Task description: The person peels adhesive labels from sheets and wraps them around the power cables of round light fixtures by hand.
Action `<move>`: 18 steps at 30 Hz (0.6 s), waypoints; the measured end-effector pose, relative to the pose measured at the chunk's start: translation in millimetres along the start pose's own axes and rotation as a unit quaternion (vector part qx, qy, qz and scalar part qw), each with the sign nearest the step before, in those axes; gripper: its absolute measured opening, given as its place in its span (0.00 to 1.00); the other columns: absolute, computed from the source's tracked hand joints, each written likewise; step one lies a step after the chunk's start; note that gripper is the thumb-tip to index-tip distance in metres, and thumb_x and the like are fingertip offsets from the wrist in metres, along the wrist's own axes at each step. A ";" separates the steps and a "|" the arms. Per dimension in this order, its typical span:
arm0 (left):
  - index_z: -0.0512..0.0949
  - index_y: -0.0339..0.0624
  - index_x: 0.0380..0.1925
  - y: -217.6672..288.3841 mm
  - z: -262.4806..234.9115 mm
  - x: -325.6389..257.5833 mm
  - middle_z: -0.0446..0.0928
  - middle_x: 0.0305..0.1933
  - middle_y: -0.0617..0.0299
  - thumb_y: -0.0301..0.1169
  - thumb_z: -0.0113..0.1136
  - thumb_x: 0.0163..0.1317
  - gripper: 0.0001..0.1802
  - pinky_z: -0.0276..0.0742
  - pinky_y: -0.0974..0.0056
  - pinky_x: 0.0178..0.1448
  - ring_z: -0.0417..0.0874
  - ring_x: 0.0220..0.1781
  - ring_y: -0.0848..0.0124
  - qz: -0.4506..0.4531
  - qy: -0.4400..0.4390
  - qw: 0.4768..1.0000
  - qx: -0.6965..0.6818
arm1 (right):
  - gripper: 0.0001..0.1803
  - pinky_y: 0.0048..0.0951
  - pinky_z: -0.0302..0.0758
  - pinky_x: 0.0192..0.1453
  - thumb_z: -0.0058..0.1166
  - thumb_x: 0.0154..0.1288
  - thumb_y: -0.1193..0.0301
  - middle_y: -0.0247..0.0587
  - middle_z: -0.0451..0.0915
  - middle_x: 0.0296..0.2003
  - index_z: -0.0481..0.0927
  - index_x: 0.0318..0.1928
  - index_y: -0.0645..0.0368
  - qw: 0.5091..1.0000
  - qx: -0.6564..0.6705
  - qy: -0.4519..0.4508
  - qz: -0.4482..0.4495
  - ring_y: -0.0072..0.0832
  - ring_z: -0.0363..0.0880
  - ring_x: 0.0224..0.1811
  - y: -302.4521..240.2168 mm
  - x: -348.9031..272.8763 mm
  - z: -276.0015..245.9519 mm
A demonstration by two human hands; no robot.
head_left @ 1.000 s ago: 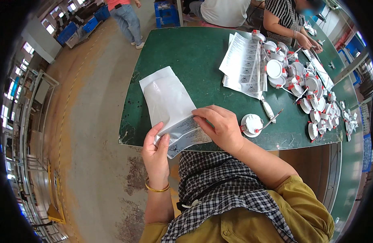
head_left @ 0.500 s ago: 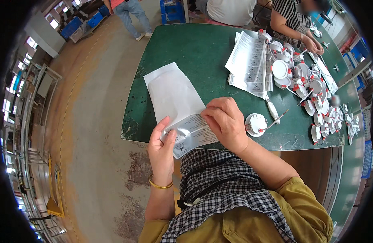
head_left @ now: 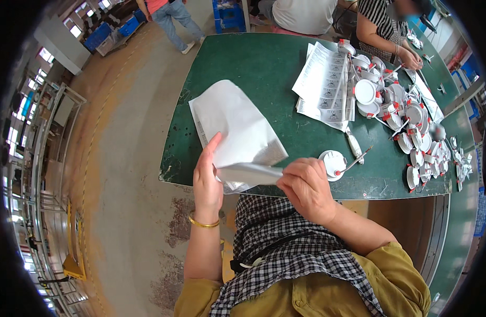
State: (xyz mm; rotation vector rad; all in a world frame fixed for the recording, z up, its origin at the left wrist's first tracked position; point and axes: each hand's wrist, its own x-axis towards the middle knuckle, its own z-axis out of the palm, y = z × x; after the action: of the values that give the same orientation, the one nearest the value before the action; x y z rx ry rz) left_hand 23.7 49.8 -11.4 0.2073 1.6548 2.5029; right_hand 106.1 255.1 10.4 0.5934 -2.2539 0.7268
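My left hand (head_left: 207,177) holds the near-left side of a label sheet (head_left: 232,119), fingers closed on its edge and partly behind it. Most of the sheet shows its plain white face, bowed upward over the table, with fine print along its left border. With thumb and fingertips, my right hand (head_left: 309,187) pinches the right end of a greyish flap (head_left: 251,173) at the sheet's near edge. That flap is stretched between both hands and blurred; whether it is still joined to the sheet I cannot tell. Just beyond my right hand lies a round white downlight (head_left: 333,165) with a cable.
A pile of white downlights (head_left: 393,103) with red clips covers the right of the green table (head_left: 243,63). Silver printed label sheets (head_left: 327,84) lie beside it, near a white-handled tool (head_left: 354,145). A co-worker's hands (head_left: 411,57) work at the far right.
My right hand has moved slightly right and nearer to me, drawing the flap along. The silver printed part has turned out of sight, and the white sheet now bows up more.
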 end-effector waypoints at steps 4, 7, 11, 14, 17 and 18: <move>0.67 0.34 0.61 -1.4 -4.5 26.6 0.69 0.63 0.56 0.30 0.41 0.72 0.21 0.57 0.68 0.68 0.66 0.64 0.71 0.006 -0.011 0.994 0.105 | 0.16 0.35 0.67 0.46 0.66 0.41 0.79 0.37 0.74 0.39 0.78 0.35 0.58 0.999 0.018 -0.010 0.025 0.35 0.74 0.42 -5.0 -21.1 -27.4; 0.66 0.35 0.62 0.5 0.6 45.8 0.68 0.64 0.57 0.25 0.45 0.69 0.22 0.58 0.68 0.67 0.67 0.64 0.72 0.003 -0.094 0.982 0.164 | 0.16 0.35 0.68 0.46 0.65 0.45 0.79 0.37 0.75 0.40 0.77 0.38 0.58 0.997 0.053 -0.019 0.044 0.36 0.74 0.43 -6.1 -33.3 -54.1; 0.65 0.47 0.64 11.4 2.6 61.3 0.70 0.61 0.48 0.29 0.50 0.66 0.25 0.66 0.62 0.63 0.73 0.60 0.58 0.113 -0.117 0.823 0.544 | 0.16 0.36 0.69 0.46 0.63 0.48 0.80 0.38 0.76 0.38 0.75 0.38 0.58 0.988 0.094 -0.042 0.112 0.37 0.75 0.42 -2.0 -48.2 -82.7; 0.64 0.54 0.65 16.9 13.2 61.8 0.74 0.52 0.46 0.34 0.55 0.63 0.29 0.70 0.57 0.58 0.75 0.54 0.51 0.139 -0.098 0.759 0.629 | 0.14 0.36 0.70 0.45 0.62 0.49 0.81 0.38 0.77 0.36 0.74 0.37 0.58 0.983 0.085 -0.020 0.162 0.38 0.76 0.41 5.6 -64.7 -104.1; 0.66 0.51 0.63 21.2 14.3 55.9 0.69 0.32 0.55 0.38 0.59 0.60 0.30 0.71 0.57 0.44 0.73 0.35 0.59 0.056 0.008 0.708 0.704 | 0.13 0.36 0.70 0.42 0.61 0.49 0.83 0.40 0.77 0.33 0.74 0.35 0.60 0.977 0.071 0.018 0.199 0.39 0.77 0.38 13.2 -78.1 -120.2; 0.66 0.51 0.63 19.3 4.3 54.0 0.69 0.32 0.55 0.38 0.59 0.60 0.30 0.71 0.57 0.44 0.73 0.35 0.59 0.057 0.008 0.705 0.707 | 0.13 0.35 0.71 0.42 0.60 0.49 0.83 0.40 0.77 0.33 0.74 0.35 0.60 0.973 0.076 0.034 0.217 0.39 0.77 0.38 15.4 -80.3 -123.8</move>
State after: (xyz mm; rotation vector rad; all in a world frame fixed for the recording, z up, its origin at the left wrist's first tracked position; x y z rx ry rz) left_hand -29.2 56.3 10.3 0.3929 3.1572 0.6553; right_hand 208.0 362.3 22.7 0.1350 -2.3007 1.1247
